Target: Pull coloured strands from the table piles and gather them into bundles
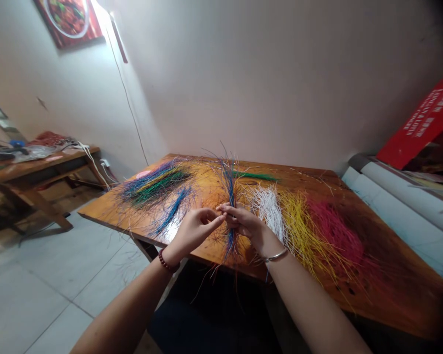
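Note:
An upright bundle of thin, wire-like strands (230,184), mostly blue with some orange and dark ones, stands over the table's front edge. My right hand (245,222) is closed around its middle. My left hand (201,226), thumb and forefinger pinched together, meets the right fingertips beside the bundle; whatever is in that pinch is too small to make out. Left of my hands lies a small blue bunch (173,212). White strands (268,209) lie just right of my right hand, followed by yellow strands (302,226) and pink strands (335,228).
Blue, yellow and green strands (157,182) spread over the left of the wooden table (317,179), with a green bunch (256,175) at the back. Rolled sheets (402,196) and a red box (417,118) stand at right. Another table (40,169) is at far left.

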A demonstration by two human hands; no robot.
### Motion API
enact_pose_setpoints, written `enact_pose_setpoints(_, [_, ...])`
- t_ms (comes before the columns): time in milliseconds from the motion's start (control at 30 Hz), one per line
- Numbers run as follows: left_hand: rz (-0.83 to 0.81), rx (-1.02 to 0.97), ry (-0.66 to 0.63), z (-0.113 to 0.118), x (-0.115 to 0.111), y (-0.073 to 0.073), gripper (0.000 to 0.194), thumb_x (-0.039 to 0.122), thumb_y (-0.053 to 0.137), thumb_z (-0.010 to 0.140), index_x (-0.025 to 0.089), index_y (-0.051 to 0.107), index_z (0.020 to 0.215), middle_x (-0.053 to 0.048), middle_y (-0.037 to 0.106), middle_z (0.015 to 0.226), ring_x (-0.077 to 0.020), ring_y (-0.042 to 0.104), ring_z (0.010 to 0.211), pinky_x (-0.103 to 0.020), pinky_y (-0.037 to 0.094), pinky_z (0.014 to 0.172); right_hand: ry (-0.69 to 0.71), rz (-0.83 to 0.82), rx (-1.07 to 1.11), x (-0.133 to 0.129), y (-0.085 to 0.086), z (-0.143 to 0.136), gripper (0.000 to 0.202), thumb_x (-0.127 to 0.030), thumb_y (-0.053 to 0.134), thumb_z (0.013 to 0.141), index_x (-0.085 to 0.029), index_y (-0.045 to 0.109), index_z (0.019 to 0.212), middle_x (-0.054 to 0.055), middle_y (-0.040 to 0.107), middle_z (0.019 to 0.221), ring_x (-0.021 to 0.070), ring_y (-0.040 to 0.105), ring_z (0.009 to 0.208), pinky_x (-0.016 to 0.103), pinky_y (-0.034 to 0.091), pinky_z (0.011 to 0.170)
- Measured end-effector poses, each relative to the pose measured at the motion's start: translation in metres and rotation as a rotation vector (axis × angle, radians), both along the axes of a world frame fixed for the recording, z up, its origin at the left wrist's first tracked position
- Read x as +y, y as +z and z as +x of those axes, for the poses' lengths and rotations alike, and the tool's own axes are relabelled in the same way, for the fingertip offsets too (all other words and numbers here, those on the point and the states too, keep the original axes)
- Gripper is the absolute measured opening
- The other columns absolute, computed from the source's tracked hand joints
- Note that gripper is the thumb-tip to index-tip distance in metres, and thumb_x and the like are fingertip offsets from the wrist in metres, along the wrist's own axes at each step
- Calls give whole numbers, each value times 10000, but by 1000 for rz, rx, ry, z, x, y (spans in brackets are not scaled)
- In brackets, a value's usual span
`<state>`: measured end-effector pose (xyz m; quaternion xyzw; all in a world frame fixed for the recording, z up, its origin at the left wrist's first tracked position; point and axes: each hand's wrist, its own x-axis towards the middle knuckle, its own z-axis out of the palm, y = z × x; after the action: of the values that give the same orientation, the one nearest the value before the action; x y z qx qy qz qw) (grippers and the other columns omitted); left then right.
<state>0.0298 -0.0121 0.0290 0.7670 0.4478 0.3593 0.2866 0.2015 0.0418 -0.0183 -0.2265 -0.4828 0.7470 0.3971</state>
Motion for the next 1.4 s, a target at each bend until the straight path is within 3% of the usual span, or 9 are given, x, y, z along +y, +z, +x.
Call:
enact_pose_setpoints(133, [-30,-21,3,-4,0,4,341,459,557,828,156,692,748,-62,680,729,-148,553,648,-245,381,593,-5,-6,-8,-3,4,-2,316,-430,734,716,-153,642,839,-97,308,515,28,119,423,205,84,406])
enact_pose_setpoints(400, [-227,-317,111,-17,-9,9,300,436,593,808,148,629,732,-37,607,730,-104,488,620,-201,364,543,27,-2,-2,-2,2,-2,316,-438,689,773,-146,650,889,-107,255,503,28,93,419,201,80,398])
enact_pose_setpoints(600, [-482,-772,237,-32,-11,16,293,435,674,748,158,590,796,4,531,776,-60,481,640,-134,351,487,-45,-29,66,-3,2,-1,343,-455,731,718,-151,576,757,-100,296,517,16,135,398,184,107,393])
enact_pose_setpoints(733, [-583,-1061,199,-43,-12,28,206,327,686,755,161,569,790,11,554,779,-45,488,572,-126,359,425,-54,-69,151,-7,9,1,366,-409,762,683,-151,502,694,-92,374,569,-1,131,385,175,107,384])
enact_pose_setpoints(867, [-549,-1223,175,-52,-19,38,186,310,664,793,161,555,779,13,556,737,-49,495,535,-129,380,396,-58,-56,186,-9,14,3,391,-388,752,682,-157,439,649,-96,376,573,-7,124,373,176,106,380])
enact_pose_setpoints(1167, [-545,-1383,148,-60,-31,47,193,308,650,815,156,557,741,17,535,701,-43,492,525,-116,398,390,-16,-1,162,-9,12,7,370,-398,691,726,-172,408,646,-101,317,555,12,88,394,197,110,390])
enact_pose_setpoints(1400, [-464,-1400,227,-65,-35,49,47,190,626,830,148,629,808,-1,585,760,-33,506,530,-98,411,386,-7,12,163,-9,10,10,425,-423,716,682,-185,366,642,-102,305,550,16,95,389,209,90,397])
